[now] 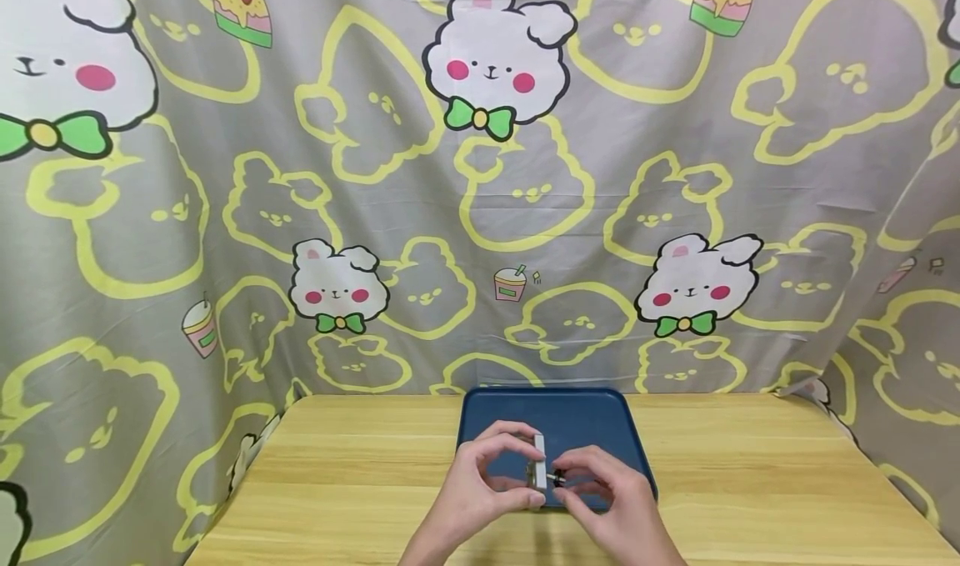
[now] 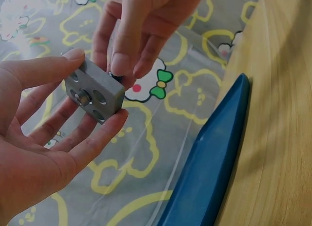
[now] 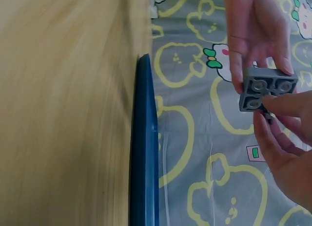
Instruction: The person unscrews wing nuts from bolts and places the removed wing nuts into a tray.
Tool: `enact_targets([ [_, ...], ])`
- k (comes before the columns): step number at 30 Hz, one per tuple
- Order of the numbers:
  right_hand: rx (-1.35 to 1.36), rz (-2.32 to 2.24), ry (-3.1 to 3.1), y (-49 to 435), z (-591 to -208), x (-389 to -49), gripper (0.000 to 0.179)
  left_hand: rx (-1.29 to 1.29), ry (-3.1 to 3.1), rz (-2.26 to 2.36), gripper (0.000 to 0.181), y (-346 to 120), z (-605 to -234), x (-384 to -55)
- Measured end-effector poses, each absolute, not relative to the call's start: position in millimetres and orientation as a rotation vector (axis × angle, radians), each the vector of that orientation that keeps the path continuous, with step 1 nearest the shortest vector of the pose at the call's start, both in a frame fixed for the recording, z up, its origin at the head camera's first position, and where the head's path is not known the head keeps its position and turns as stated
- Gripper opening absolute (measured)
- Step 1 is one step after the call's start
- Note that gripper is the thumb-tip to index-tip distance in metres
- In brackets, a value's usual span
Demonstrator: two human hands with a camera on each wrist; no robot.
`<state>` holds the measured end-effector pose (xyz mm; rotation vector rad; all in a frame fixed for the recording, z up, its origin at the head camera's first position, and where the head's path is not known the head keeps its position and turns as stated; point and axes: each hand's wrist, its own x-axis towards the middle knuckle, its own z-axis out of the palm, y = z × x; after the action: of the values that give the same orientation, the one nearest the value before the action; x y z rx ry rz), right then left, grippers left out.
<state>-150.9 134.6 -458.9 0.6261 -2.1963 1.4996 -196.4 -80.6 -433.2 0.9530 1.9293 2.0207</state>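
A grey rectangular block (image 2: 105,84) with several round holes is held by its edges between the thumb and fingers of my left hand (image 1: 480,476). A small metal pin end (image 2: 84,97) shows on the block's face in the left wrist view. From the other side my right hand (image 1: 617,493) pinches a small black piece (image 1: 558,477) with a thin metal rod that reaches to the block. Round recesses show on that side of the block (image 3: 270,75) in the right wrist view. The right fingertips partly hide the black piece.
Beneath the hands a blue tray (image 1: 555,412) with a raised rim lies on the wooden table (image 1: 360,466). A grey curtain (image 1: 420,216) printed with white and yellow cartoon animals hangs behind the table and at both sides.
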Motion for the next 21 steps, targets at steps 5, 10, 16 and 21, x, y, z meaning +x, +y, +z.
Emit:
enact_targets([
  [5,0.785,1.054,-2.054,130.4,-468.2,-155.3,0.057,0.952,1.918,2.022,0.035,-80.2,-433.7,-196.4],
  [10,0.826,0.883,-1.993,129.4,-473.1,-158.4,0.025,0.951,1.894,2.029,0.035,-80.2,-434.4,-196.0],
  [16,0.828,0.78,-1.937,127.4,-473.5,-159.6,0.027,0.949,1.874,2.036,0.035,-80.4,-434.7,-195.6],
  [21,0.795,0.846,-1.947,126.7,-472.2,-157.4,0.017,0.944,1.879,2.039,0.035,-80.3,-434.2,-196.2],
])
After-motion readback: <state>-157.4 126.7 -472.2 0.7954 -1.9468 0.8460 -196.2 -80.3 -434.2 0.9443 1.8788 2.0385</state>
